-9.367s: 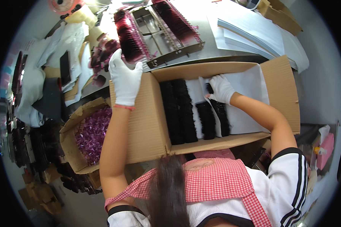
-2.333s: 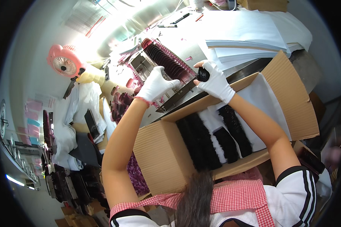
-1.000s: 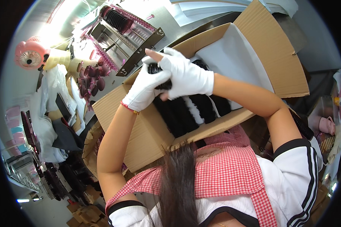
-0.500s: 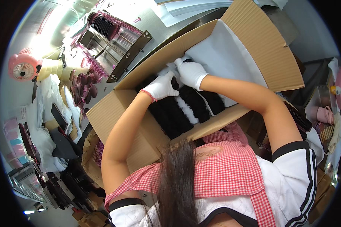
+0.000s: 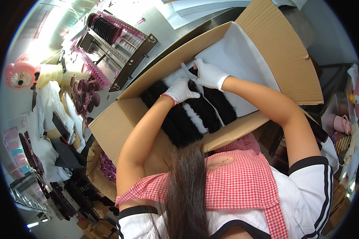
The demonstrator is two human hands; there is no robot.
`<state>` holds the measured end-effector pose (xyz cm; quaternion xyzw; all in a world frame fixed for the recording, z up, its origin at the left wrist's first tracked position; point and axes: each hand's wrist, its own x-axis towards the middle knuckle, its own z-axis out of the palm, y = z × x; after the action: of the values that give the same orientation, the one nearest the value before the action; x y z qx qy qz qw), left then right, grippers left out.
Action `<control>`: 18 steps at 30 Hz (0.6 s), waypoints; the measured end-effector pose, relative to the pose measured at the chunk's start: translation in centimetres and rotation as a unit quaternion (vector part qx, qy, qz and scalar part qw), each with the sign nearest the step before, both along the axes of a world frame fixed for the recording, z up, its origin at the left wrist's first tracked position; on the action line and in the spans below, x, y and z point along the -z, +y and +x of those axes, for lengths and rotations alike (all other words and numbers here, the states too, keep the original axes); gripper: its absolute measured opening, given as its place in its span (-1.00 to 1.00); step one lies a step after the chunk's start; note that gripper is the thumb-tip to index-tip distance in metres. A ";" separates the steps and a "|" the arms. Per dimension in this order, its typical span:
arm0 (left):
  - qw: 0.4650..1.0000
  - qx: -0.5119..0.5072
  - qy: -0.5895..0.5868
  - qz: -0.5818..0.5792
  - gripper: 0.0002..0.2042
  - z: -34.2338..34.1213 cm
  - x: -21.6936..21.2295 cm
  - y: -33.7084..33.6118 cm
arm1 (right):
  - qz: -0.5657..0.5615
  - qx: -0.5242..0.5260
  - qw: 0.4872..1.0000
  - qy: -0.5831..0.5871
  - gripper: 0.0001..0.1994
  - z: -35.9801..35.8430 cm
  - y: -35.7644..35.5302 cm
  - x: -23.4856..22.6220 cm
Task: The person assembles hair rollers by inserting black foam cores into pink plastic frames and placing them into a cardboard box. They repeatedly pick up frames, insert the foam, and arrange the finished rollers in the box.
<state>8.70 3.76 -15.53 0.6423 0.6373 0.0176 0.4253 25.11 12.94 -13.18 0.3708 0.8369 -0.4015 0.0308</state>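
Black fluffy bundles [image 5: 213,106] lie side by side in an open cardboard box [image 5: 141,84], with a white fluffy strip [image 5: 195,118] among them. A thin white strip [image 5: 208,98] runs along the black bundle nearest the right. My left hand [image 5: 179,91], in a white glove, rests on the bundles with its thumb spread from the fingers. My right hand [image 5: 211,75], also gloved in white, has its fingers curled at the far end of the right-hand black bundle; its fingertips are partly hidden.
White sheet lining [image 5: 249,59] covers the box's right side. A wide cardboard flap [image 5: 279,47] stands up on the right. Beyond the box, a metal rack [image 5: 133,61] holds dark oval pieces. A pink fan [image 5: 22,75] stands at the far left.
Both hands have moved slightly to the right, away from each other at the fingertips. The thin white strip between them now shows along more of its length.
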 end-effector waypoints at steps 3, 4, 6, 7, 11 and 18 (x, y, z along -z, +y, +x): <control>0.997 -0.031 0.070 -0.002 -0.13 1.1 -0.3 -0.6 | 0.032 -0.029 0.999 0.019 -0.55 0.2 0.5 -1.8; 0.995 -0.040 0.091 -0.004 -0.12 1.5 -0.7 -0.8 | 0.042 -0.037 0.998 0.024 -0.55 0.2 1.0 -2.7; 0.988 -0.013 0.152 0.009 -0.12 1.9 -2.5 -1.5 | 0.095 -0.038 0.994 0.040 -0.62 -0.3 1.7 -4.8; 0.989 -0.030 0.146 0.016 -0.10 2.0 -3.8 -1.8 | 0.122 -0.040 0.991 0.040 -0.67 -0.7 2.0 -5.9; 0.999 0.026 0.015 -0.025 -0.30 -1.7 -12.2 -2.7 | 0.103 -0.034 0.986 0.125 -0.84 -2.3 2.6 -9.5; 0.879 -0.269 0.186 0.348 -0.30 -15.8 -19.6 3.8 | 0.280 -0.182 0.864 0.376 -0.79 -11.7 0.9 -11.5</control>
<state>-7.09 7.53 4.12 0.5445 0.8055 0.2323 0.0271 13.40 13.84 -1.72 0.0259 0.9150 -0.2463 -0.3185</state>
